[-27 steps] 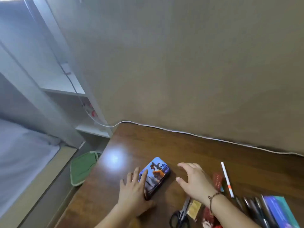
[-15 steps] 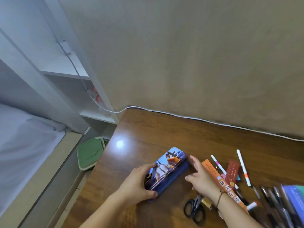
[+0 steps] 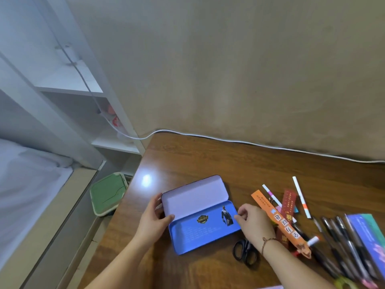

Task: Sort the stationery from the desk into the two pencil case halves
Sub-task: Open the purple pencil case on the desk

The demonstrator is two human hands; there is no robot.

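Gripping a hinged rectangular tin pencil case [image 3: 200, 215], both hands.

The tabletop [image 3: 208, 159] is dark wood with a glossy finish that reflects a light. The open pencil case [image 3: 200, 213] looks like smooth painted metal. The scissors [image 3: 244, 250] have black plastic handles.

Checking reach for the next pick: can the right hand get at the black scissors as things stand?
Probably yes. The scissors lie flat on the desk just beside the right hand's wrist, nothing lies on them, and that hand only touches the open pencil case.
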